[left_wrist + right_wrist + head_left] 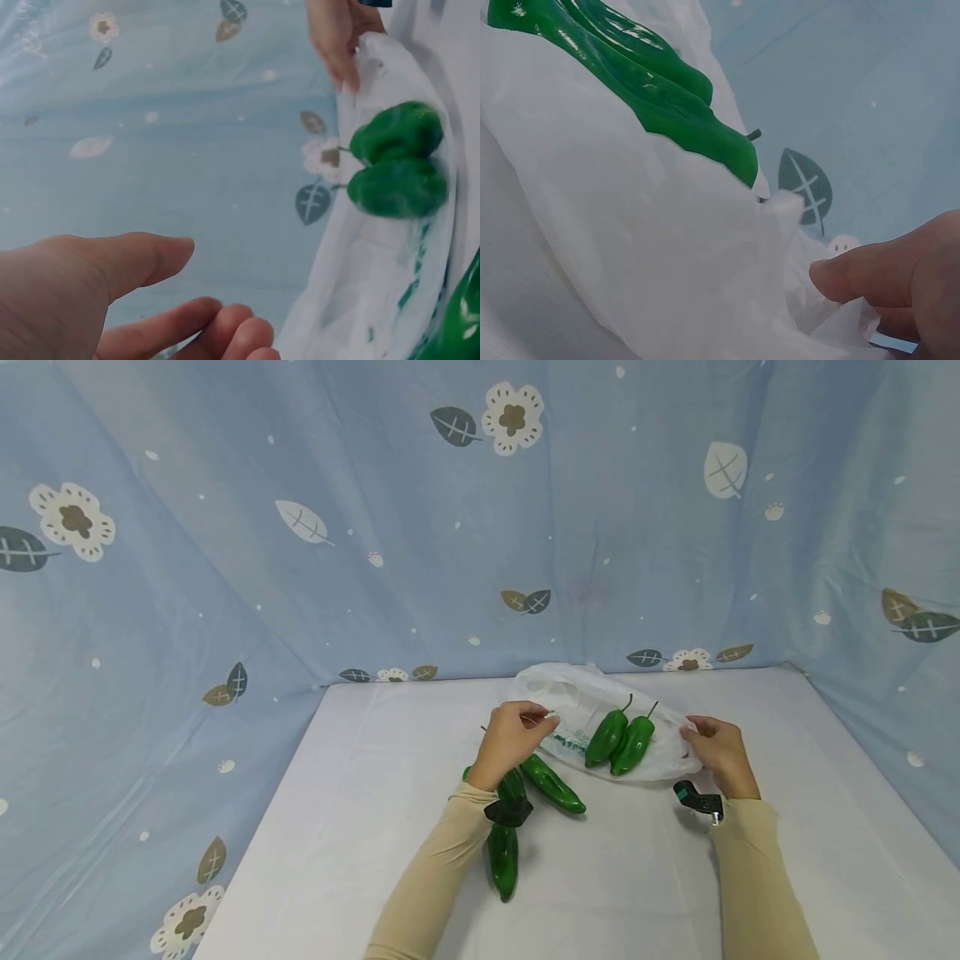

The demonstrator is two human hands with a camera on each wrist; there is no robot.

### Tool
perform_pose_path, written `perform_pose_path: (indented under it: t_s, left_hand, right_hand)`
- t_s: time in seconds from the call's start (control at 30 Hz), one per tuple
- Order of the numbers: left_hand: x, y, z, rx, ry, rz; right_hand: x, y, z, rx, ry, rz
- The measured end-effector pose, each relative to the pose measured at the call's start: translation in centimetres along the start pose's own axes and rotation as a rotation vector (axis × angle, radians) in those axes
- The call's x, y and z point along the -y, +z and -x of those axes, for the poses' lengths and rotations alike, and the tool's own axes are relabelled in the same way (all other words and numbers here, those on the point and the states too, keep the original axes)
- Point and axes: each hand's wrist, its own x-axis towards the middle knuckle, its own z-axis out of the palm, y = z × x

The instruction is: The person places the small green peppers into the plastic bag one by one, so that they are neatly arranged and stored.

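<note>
A white plastic bag [553, 692] lies toward the back of the table, two glossy green peppers [632, 747] side by side on it, stems pointing away. At the bag's right end my right hand [722, 752] pinches the thin plastic between thumb and fingers; the right wrist view shows the crumpled edge there. My left hand [513, 740] hovers by the bag's left side. In the left wrist view its thumb [146, 259] stands apart from loosely bent fingers, with nothing between them. Under the left wrist lie several more green peppers [553, 785], some partly hidden by hand and sleeve.
A white cloth covers the table [375, 777]. Behind it and along both sides hangs a blue curtain [420, 568] with printed leaves and flowers. A dark wrist device [697, 797] sits on the right wrist, another [508, 812] on the left.
</note>
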Motion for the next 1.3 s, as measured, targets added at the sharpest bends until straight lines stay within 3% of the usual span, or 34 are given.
perform_pose_path:
  t_s: [0.37,0.83,1.3]
  left_hand:
    - [1.2,-2.4,0.7,-0.060,0.002,0.022]
    - [1.7,-3.9,1.9,-0.115,-0.056,0.033]
    - [3.0,-5.4,3.3,-0.172,-0.062,0.045]
  right_hand:
    - [0.2,-0.3,0.4,0.002,-0.050,0.023]
    - [0.5,-0.2,0.5,-0.003,-0.044,0.020]
    - [0.3,0.0,0.5,-0.004,-0.020,0.003]
